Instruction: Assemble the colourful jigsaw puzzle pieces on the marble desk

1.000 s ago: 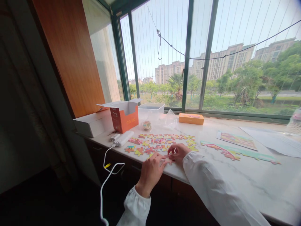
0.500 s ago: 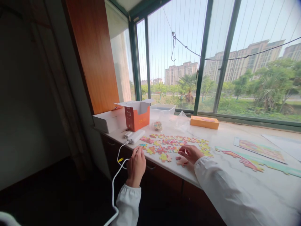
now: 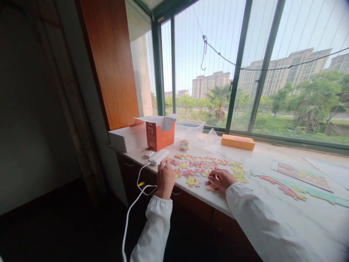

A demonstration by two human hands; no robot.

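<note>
My left hand reaches over the counter's front edge, back of the hand up. Its outstretched fingers touch or hover just over the left end of the loose jigsaw pieces; the fingertips partly hide what lies beneath. My right hand hangs at the right of the spread, thumb and fingers bent and apart, nothing visible between them. A pinkish jigsaw piece lies under that hand, partly covered. Right of it rests a joined jigsaw strip with a teal border.
An orange-red box stands open beside a white box. Behind the pieces are a clear tub, a bag of pieces and a yellow-orange box. A white power bank trails a cable. A picture sheet lies right.
My left hand has moved forward and slightly right, onto the left end of the pieces. The right hand has stayed almost in place. The camera view has shifted slightly.
</note>
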